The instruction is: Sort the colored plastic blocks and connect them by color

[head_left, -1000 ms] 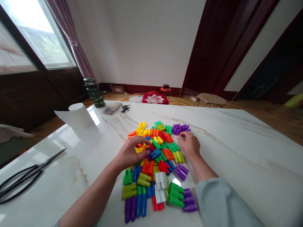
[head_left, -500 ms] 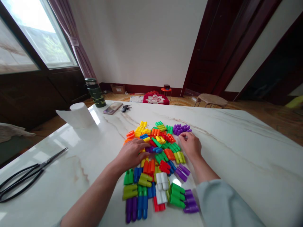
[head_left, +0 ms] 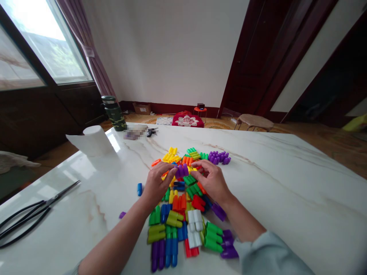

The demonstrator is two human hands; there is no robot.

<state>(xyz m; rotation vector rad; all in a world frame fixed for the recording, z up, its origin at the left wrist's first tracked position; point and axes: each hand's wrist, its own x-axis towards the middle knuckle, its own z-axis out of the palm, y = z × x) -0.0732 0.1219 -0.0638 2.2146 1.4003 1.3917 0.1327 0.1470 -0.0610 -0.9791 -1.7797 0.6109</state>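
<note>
A heap of coloured plastic bullet-shaped blocks (head_left: 189,206) lies on the white marble table (head_left: 286,191). Both hands are raised just over the middle of the heap. My left hand (head_left: 156,185) and my right hand (head_left: 210,181) pinch a purple block piece (head_left: 181,170) between their fingertips, one from each side. A cluster of purple blocks (head_left: 219,157) sits at the heap's far right. One loose blue block (head_left: 139,189) and one small purple piece (head_left: 122,215) lie apart, left of the heap.
Black scissors (head_left: 31,210) lie at the table's left edge. A paper roll (head_left: 94,139), a camouflage bottle (head_left: 114,112), a phone (head_left: 135,132) and keys (head_left: 151,131) stand at the far left. A stool (head_left: 254,121) and red cushion (head_left: 187,119) are on the floor beyond.
Both hands have lifted off the heap and met over its middle, holding a purple piece. A blue block and a small purple piece now lie loose to the left.
</note>
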